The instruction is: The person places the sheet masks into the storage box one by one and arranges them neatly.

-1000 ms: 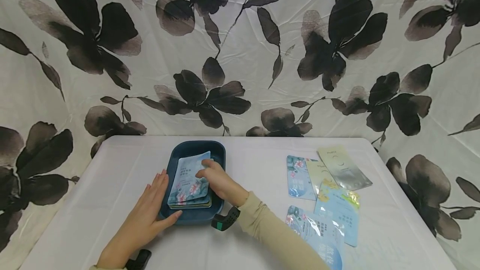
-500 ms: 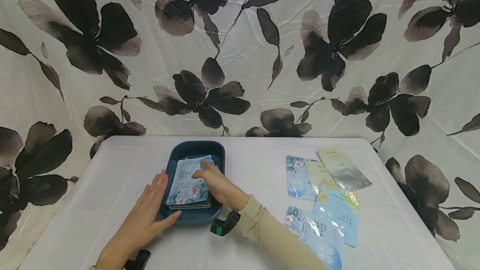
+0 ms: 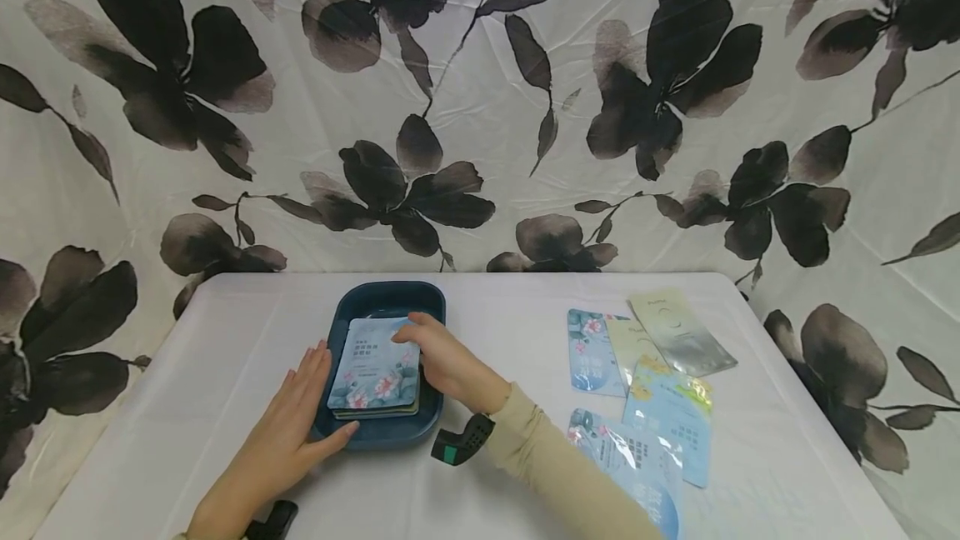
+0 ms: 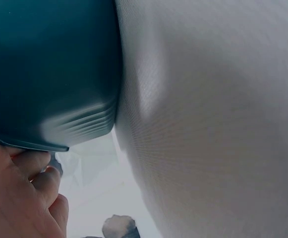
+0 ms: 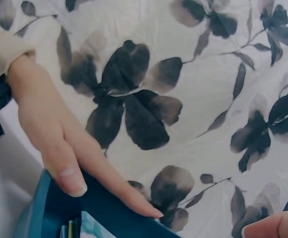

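A white cloth printed with large black flowers point(image 3: 480, 107) hung behind a white-covered desk point(image 3: 225, 332). On the desk, left of its middle, stood a dark blue rounded plastic tray point(image 3: 382, 301), and in it lay a stack of flat packets, topmost a pale blue sachet with pink flowers point(image 3: 371, 365). The right hand point(image 3: 442, 361) reached into the tray from its right side, fingers curled over the sachet's upper right corner and touching it; whether they pinched it could not be told. The left hand point(image 3: 288, 432) lay flat against the tray's left wall, fingers straight, the thumb along the tray's near edge; the left wrist view showed those fingertips point(image 4: 32, 171) pressed under the tray's rim. Well to the right of the tray, a loose spread of sachets point(image 3: 660, 390) lay on the desk in pale blue, yellow and silver, partly overlapping one another. Just beside the tray's near right corner sat the black wrist-worn camera mount point(image 3: 461, 438) at the beige sleeve point(image 3: 570, 473).
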A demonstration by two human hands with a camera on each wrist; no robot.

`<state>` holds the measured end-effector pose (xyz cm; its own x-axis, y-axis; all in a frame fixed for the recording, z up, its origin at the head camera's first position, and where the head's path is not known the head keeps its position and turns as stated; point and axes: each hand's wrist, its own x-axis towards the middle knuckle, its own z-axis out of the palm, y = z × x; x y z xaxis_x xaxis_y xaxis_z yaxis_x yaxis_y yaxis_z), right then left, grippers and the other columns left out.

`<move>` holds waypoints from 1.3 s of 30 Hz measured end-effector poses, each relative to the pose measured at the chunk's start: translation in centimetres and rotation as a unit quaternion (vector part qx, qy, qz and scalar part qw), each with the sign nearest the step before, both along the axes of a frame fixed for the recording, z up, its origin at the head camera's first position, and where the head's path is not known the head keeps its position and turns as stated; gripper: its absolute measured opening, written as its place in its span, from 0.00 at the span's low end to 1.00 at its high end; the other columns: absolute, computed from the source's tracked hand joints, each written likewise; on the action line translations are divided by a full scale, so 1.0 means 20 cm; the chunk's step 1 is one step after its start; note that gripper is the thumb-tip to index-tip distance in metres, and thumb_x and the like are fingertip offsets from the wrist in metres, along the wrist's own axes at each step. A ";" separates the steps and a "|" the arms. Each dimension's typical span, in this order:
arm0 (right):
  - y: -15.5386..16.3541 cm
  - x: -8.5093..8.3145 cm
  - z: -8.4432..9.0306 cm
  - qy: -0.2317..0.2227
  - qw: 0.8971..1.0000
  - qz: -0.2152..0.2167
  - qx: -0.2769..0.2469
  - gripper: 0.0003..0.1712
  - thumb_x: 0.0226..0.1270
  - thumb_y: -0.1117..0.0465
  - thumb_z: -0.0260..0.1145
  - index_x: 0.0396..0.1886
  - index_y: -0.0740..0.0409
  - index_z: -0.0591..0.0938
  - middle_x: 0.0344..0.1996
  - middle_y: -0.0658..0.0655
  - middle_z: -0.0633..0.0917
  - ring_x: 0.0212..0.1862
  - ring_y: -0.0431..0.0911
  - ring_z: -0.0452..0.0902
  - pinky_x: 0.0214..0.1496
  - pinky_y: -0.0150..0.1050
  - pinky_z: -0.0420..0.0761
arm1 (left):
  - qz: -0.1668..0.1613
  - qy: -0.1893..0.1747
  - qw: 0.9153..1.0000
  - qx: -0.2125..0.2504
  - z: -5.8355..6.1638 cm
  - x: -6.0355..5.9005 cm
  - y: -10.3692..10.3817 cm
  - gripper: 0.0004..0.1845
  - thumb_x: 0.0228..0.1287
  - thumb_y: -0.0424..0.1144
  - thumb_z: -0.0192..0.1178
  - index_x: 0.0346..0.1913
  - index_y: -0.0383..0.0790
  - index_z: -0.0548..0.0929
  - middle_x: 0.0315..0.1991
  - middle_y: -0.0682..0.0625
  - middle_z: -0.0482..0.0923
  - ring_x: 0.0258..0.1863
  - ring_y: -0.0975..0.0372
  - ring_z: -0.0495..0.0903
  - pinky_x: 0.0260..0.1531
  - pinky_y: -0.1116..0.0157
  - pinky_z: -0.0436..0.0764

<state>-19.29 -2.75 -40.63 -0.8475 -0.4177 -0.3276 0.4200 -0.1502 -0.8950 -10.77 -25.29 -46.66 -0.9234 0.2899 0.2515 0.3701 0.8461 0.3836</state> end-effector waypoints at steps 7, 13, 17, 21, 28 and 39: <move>0.09 0.00 0.04 0.013 0.999 0.023 -0.020 0.42 0.69 0.64 0.57 0.78 0.65 0.51 0.78 0.65 0.48 0.78 0.59 0.43 0.78 0.53 0.46 | -0.001 0.003 1.000 0.005 -0.01 -0.01 0.00 0.56 0.61 0.59 0.66 0.79 0.35 0.44 0.80 0.45 0.37 0.79 0.50 0.37 0.74 0.45 0.41; 0.19 0.00 0.06 0.016 0.999 0.022 -0.046 0.35 0.72 0.66 0.53 0.76 0.68 0.56 0.76 0.66 0.52 0.76 0.62 0.51 0.76 0.51 0.54 | 0.001 -0.003 1.000 0.003 -0.01 -0.01 0.00 0.57 0.61 0.59 0.65 0.79 0.36 0.43 0.80 0.45 0.36 0.79 0.51 0.36 0.74 0.46 0.39; 0.27 0.00 0.07 0.012 0.997 0.024 -0.066 0.34 0.73 0.66 0.51 0.76 0.69 0.56 0.76 0.67 0.52 0.75 0.64 0.50 0.76 0.51 0.54 | 0.000 -0.002 1.000 0.005 -0.01 -0.01 0.00 0.57 0.62 0.59 0.65 0.79 0.36 0.43 0.81 0.45 0.36 0.79 0.49 0.37 0.74 0.46 0.38; 0.35 -0.01 0.07 0.032 0.997 0.029 -0.062 0.32 0.74 0.65 0.50 0.75 0.70 0.57 0.74 0.70 0.56 0.74 0.64 0.54 0.76 0.51 0.55 | 0.002 -0.003 1.000 0.003 0.00 0.00 -0.01 0.57 0.62 0.59 0.65 0.79 0.36 0.43 0.80 0.45 0.36 0.78 0.47 0.39 0.74 0.46 0.38; 0.56 -0.01 0.06 0.078 0.996 0.023 -0.044 0.27 0.77 0.65 0.49 0.71 0.70 0.64 0.69 0.71 0.67 0.70 0.61 0.65 0.72 0.50 0.64 | 0.003 -0.005 1.000 0.003 0.00 0.00 0.00 0.57 0.62 0.59 0.65 0.79 0.36 0.42 0.80 0.44 0.37 0.79 0.49 0.37 0.74 0.46 0.38; 0.92 0.01 0.00 0.138 0.990 0.025 -0.007 0.21 0.80 0.60 0.51 0.62 0.69 0.74 0.62 0.71 0.75 0.65 0.63 0.71 0.68 0.51 0.71 | 0.003 -0.008 1.000 0.002 0.02 0.00 0.02 0.57 0.61 0.59 0.66 0.79 0.36 0.43 0.80 0.41 0.40 0.79 0.50 0.37 0.75 0.50 0.36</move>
